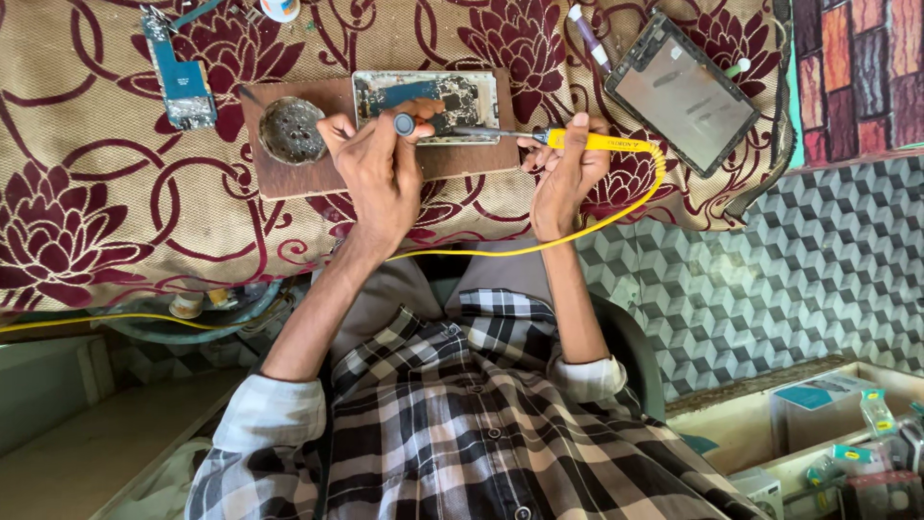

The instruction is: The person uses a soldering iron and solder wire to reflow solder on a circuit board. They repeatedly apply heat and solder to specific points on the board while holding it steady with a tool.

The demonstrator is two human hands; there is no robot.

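Note:
An opened phone [423,96] with its circuit board bare lies on a brown wooden board [289,173], which rests on a flower-patterned cloth [96,193]. My left hand [380,169] rests on the board's front edge. It grips a small tool with a round grey end [403,123] over the phone. My right hand [563,169] holds a yellow-handled soldering iron [597,143]. Its metal tip [472,132] points left and meets the phone's lower edge beside my left fingers. The iron's yellow cable [616,214] loops down and runs left across my lap.
A round metal tin [292,130] sits on the board's left end. A blue circuit board [181,82] lies at the far left and a dark phone frame [685,91] at the right, with a pen-like tool [587,34] near it. Boxes with small parts [828,433] stand at the lower right.

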